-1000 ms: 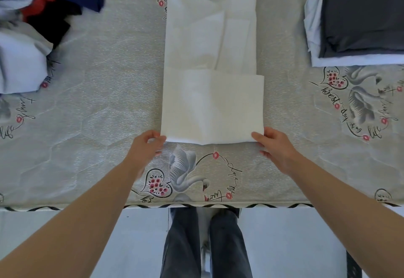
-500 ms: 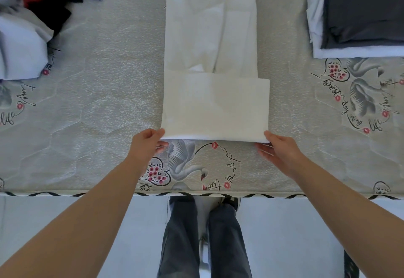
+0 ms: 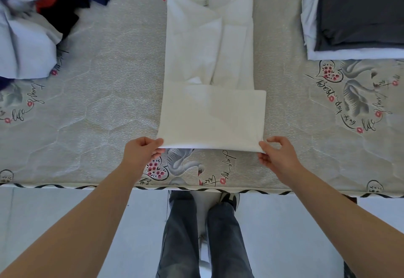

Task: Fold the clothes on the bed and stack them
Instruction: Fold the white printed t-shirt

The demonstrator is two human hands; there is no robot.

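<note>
- A white shirt [image 3: 209,59] lies lengthwise in the middle of the bed [image 3: 109,113], its lower part folded up over itself.
- The left hand [image 3: 140,155] pinches the near left corner of the fold; the right hand [image 3: 277,157] pinches the near right corner.
- A stack of folded clothes [image 3: 354,19], dark grey on pale blue, sits at the far right.
- A loose pile of clothes [image 3: 32,26], pale blue, red, black and navy, lies at the far left.
- The person's jeans [image 3: 203,234] show below the bed's edge.
</note>
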